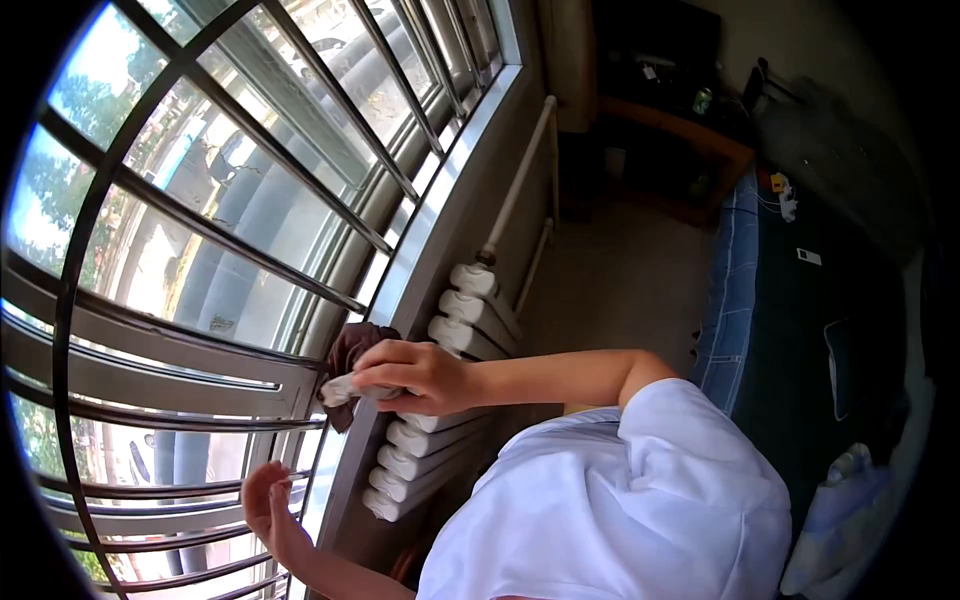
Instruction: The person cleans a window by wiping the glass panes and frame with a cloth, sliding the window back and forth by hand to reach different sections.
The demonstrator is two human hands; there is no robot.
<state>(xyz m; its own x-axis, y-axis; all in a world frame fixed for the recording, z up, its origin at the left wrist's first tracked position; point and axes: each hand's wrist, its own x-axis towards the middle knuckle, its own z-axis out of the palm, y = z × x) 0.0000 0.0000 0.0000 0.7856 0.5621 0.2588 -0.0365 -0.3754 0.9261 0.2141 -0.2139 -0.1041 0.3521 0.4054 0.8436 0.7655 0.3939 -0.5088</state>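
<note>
My right hand (425, 376) is closed around a crumpled rag over the window sill (395, 285). The rag's greyish-white part (342, 389) sticks out past my fingers. A dark brown part (358, 345) bunches beside it against the sill and the window bars; whether both are one piece I cannot tell. My left hand (272, 508) is raised beside the lower metal bars (180, 490), fingers loosely curled with a gap to the thumb. Nothing shows in it, and contact with a bar is unclear.
Below the sill stands a white radiator (465, 308) with a pipe (520, 180) along the wall. A bed with a dark green cover (800, 330) lies to the right. At the back, a wooden desk (680, 125) carries a green can (702, 100) and a dark screen.
</note>
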